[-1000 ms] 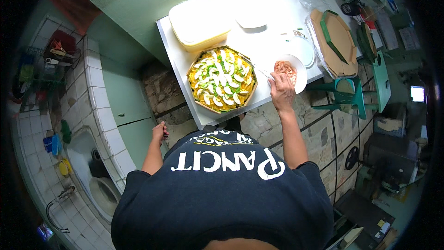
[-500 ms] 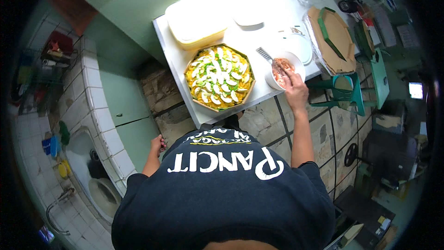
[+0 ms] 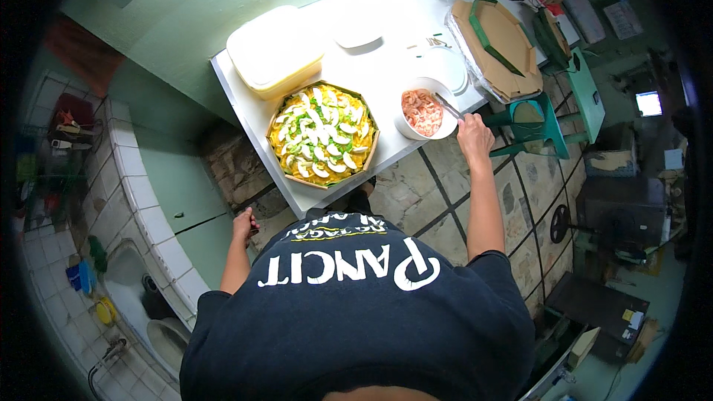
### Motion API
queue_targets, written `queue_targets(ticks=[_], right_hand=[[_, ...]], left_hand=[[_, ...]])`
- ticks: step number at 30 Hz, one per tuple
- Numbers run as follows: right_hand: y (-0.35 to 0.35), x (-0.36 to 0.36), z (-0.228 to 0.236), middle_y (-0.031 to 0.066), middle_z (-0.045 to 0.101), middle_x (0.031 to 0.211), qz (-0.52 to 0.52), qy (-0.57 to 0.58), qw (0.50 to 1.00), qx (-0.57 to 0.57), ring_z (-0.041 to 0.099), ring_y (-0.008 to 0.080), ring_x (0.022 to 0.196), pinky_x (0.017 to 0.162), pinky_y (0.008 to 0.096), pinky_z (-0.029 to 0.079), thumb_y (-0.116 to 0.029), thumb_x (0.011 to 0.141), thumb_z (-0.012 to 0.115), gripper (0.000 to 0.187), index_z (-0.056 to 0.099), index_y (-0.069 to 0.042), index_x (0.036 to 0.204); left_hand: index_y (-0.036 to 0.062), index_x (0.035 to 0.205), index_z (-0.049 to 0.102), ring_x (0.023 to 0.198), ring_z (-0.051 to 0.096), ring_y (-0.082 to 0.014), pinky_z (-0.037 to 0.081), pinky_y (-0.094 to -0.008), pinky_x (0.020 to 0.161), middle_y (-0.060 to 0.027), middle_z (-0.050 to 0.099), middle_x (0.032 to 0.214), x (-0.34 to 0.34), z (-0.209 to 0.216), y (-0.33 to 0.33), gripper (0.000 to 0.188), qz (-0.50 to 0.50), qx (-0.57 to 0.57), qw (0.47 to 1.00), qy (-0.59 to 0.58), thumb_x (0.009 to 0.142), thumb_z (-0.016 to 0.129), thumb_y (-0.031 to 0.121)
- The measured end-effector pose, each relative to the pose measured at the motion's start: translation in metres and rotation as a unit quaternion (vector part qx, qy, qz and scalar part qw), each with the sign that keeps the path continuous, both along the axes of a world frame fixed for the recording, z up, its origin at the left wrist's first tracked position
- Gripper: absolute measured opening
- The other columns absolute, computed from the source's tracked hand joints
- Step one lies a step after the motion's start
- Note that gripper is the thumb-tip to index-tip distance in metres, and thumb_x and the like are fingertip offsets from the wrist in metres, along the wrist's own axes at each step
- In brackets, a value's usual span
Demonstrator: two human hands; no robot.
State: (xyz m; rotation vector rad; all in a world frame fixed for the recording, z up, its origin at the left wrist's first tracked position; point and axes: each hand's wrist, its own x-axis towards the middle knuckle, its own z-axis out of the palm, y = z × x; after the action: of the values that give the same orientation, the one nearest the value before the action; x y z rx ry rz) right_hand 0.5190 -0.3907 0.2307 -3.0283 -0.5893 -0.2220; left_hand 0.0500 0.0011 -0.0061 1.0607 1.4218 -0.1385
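Note:
My right hand (image 3: 476,137) is closed round the end of a narrow metal utensil (image 3: 448,106), whose other end reaches over a white tub (image 3: 446,128). Pink peeled shrimp (image 3: 422,112) lie inside the tub, at the table's near edge. To its left sits an octagonal tray (image 3: 376,137) of yellow-orange food, topped with white egg slices and chopped green pieces (image 3: 321,131). My left hand (image 3: 246,224) hangs low beside the table's near left corner, fingers curled; what they hold, if anything, is hard to make out.
On the white table (image 3: 405,11) stand a large lidded pale container (image 3: 275,48), a round white lid (image 3: 448,67) and cardboard octagonal boxes (image 3: 501,48). A teal stool (image 3: 546,130) is at right. A tiled sink (image 3: 134,267) runs along the left.
My right hand has drawn back from the shrimp to the tub's right side and now grips the utensil, which has swung from the tub's left rim to its right. The view has shifted.

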Motion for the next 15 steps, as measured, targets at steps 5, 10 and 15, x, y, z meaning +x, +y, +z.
queue_targets(ticks=[5, 10, 15], right_hand=[[0.000, 0.016, -0.004, 0.0124, 0.063, 0.097, -0.007, 0.036, 0.999, -0.004, 0.062, 0.0372, 0.086, 0.073, 0.0468, 0.049, -0.025, 0.087, 0.058, 0.021, 0.065, -0.007, 0.095], [-0.007, 0.003, 0.023, 0.0120, 0.064, 0.099, -0.006, 0.042, 0.996, 0.075, 0.063, 0.0346, 0.089, 0.075, 0.0455, 0.049, -0.027, 0.088, 0.057, 0.022, 0.065, -0.009, 0.097], [0.015, -0.040, 0.052, 0.0095, 0.065, 0.093, 0.075, 0.067, 0.974, 0.203, 0.063, 0.0292, 0.083, 0.073, 0.0363, 0.048, -0.018, 0.087, 0.059, 0.019, 0.067, -0.008, 0.101]], left_hand=[[0.0112, 0.073, 0.053, 0.051, 0.055, -0.0159, 0.045, -0.0323, 0.049, 0.0003, 0.050, 0.058, -0.014, 0.002, -0.012, 0.034, 0.001, -0.004, 1.000, 0.028, 0.091, 0.057, 0.040], [0.0122, 0.074, 0.052, 0.050, 0.054, -0.0163, 0.044, -0.0339, 0.050, 0.0006, 0.050, 0.059, -0.048, 0.000, -0.015, 0.034, -0.013, 0.007, 0.997, 0.077, 0.091, 0.056, 0.041], [0.0132, 0.074, 0.053, 0.051, 0.054, -0.0157, 0.043, -0.0352, 0.051, 0.0015, 0.050, 0.059, -0.076, -0.004, -0.018, 0.034, 0.037, -0.021, 0.997, 0.068, 0.091, 0.056, 0.042]])
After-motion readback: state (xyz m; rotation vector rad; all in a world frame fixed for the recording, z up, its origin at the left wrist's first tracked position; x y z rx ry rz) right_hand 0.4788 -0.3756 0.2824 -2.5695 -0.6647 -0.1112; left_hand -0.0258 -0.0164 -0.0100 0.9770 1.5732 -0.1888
